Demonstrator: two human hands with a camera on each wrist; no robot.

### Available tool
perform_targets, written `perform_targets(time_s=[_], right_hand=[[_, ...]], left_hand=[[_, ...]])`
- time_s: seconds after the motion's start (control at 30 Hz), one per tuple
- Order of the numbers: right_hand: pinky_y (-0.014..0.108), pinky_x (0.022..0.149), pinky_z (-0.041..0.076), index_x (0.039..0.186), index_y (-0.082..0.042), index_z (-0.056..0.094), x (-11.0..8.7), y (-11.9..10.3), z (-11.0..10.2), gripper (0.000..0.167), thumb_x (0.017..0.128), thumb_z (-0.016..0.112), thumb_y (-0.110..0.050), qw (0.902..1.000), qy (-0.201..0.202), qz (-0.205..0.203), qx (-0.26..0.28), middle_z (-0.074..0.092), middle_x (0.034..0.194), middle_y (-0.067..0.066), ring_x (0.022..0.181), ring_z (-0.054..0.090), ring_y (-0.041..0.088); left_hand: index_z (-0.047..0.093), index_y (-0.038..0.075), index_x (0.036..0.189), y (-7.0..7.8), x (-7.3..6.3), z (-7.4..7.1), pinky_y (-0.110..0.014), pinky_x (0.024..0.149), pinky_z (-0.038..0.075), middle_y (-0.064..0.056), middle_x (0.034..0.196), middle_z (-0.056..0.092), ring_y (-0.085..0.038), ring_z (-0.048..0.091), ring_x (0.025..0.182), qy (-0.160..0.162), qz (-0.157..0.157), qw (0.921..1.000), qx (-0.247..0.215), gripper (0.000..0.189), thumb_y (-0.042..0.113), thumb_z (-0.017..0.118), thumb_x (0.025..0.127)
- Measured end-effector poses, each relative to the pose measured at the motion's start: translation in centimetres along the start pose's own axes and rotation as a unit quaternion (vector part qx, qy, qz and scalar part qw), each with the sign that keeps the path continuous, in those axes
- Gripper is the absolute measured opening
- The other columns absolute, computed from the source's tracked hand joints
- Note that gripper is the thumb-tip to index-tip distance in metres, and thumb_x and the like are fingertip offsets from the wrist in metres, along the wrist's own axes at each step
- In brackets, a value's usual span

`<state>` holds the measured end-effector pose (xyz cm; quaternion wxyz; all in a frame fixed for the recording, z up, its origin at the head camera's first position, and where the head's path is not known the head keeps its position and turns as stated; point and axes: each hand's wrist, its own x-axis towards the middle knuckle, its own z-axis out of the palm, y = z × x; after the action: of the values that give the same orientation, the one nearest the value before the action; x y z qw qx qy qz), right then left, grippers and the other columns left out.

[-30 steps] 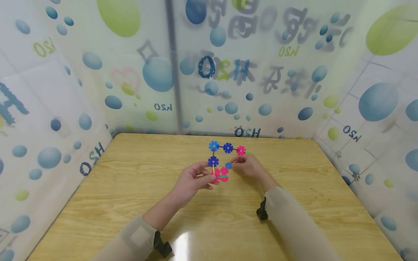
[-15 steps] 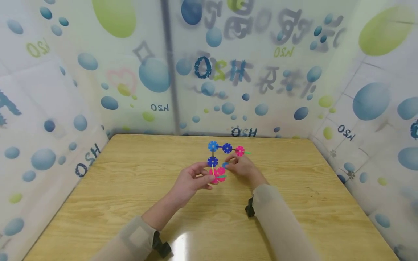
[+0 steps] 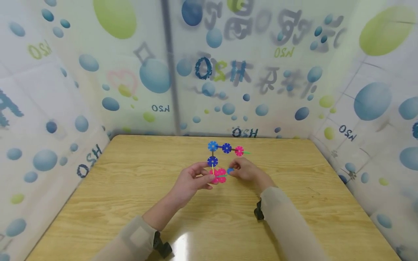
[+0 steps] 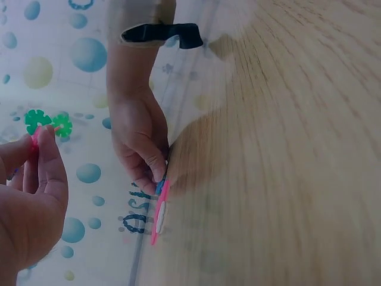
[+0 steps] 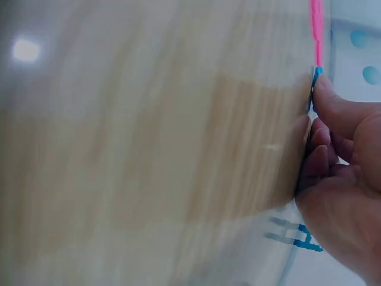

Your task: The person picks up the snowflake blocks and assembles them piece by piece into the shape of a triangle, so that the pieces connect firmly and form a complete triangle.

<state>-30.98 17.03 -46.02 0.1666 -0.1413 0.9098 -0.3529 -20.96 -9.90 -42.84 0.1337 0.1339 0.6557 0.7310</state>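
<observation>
A chain of interlocking snowflake discs lies around my hands in the head view. My left hand [image 3: 192, 183] pinches a pink disc [image 3: 213, 176] at its lower end, with more pink discs [image 3: 222, 172] joined beside it. Above, the chain runs up through a dark blue disc [image 3: 212, 161] to a light blue disc [image 3: 213, 146], then right to another dark blue disc [image 3: 226, 148] and a pink one [image 3: 239, 150]. My right hand [image 3: 246, 169] pinches a separate-looking blue disc [image 3: 230, 171] just right of the lower pink discs. In the left wrist view, green discs [image 4: 38, 121] show past the left fingertips.
The wooden table [image 3: 130, 203] extends around both hands. Patterned curtain walls [image 3: 228, 90] rise behind it and at both sides. Each wrist wears a black camera mount, one [image 3: 162, 245] on the left sleeve and one [image 3: 259, 211] on the right.
My right hand first moved left toward the pink discs with the blue disc, then back slightly right and nearer to me. The left hand stays nearly still on the chain.
</observation>
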Motion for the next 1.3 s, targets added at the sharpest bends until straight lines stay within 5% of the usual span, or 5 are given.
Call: perform_targets(time_s=[0.47, 0.77, 1.13, 1.3], right_hand=[[0.035, 0.088, 0.056, 0.112, -0.012, 0.069, -4.1, 0.1, 0.0, 0.017, 0.101, 0.081, -0.018, 0.9994, 0.024, 0.022, -0.010, 0.072, 0.107, 0.005, 0.097, 0.065, 0.020], [0.032, 0.080, 0.059, 0.110, -0.012, 0.081, -8.2, -0.3, 0.6, 0.013, 0.104, 0.078, -0.023, 0.9934, 0.064, -0.031, 0.091, 0.078, 0.101, 0.002, 0.091, 0.068, 0.019], [0.048, 0.104, 0.063, 0.125, -0.008, 0.081, -11.5, -2.9, 0.3, 0.028, 0.105, 0.077, -0.028, 0.9690, 0.083, -0.044, 0.229, 0.083, 0.112, 0.009, 0.113, 0.077, 0.041], [0.039, 0.099, 0.066, 0.123, -0.005, 0.079, -11.9, -4.0, 0.3, 0.027, 0.104, 0.078, -0.025, 0.9634, 0.087, -0.065, 0.245, 0.082, 0.109, 0.010, 0.103, 0.079, 0.029]], left_hand=[[0.051, -0.005, 0.153, -0.4, -0.2, -0.1, -0.032, 0.088, 0.068, -0.003, 0.110, 0.070, -0.014, 0.079, 0.096, 0.009, -0.008, 0.9999, -0.011, 0.053, 0.008, 0.072, 0.106], [0.053, -0.005, 0.151, -0.6, 0.0, 0.0, -0.032, 0.085, 0.068, 0.000, 0.108, 0.071, -0.012, 0.081, 0.094, 0.005, 0.002, 0.9998, -0.017, 0.051, 0.005, 0.072, 0.105], [0.055, -0.006, 0.148, -0.8, -0.2, 0.0, -0.032, 0.086, 0.068, 0.001, 0.107, 0.070, -0.012, 0.081, 0.094, -0.001, 0.006, 0.9998, -0.017, 0.048, 0.003, 0.073, 0.104], [0.056, -0.007, 0.146, -0.8, -0.3, 0.2, -0.032, 0.084, 0.068, 0.003, 0.104, 0.072, -0.012, 0.081, 0.093, -0.002, 0.011, 0.9997, -0.023, 0.046, -0.002, 0.072, 0.103]])
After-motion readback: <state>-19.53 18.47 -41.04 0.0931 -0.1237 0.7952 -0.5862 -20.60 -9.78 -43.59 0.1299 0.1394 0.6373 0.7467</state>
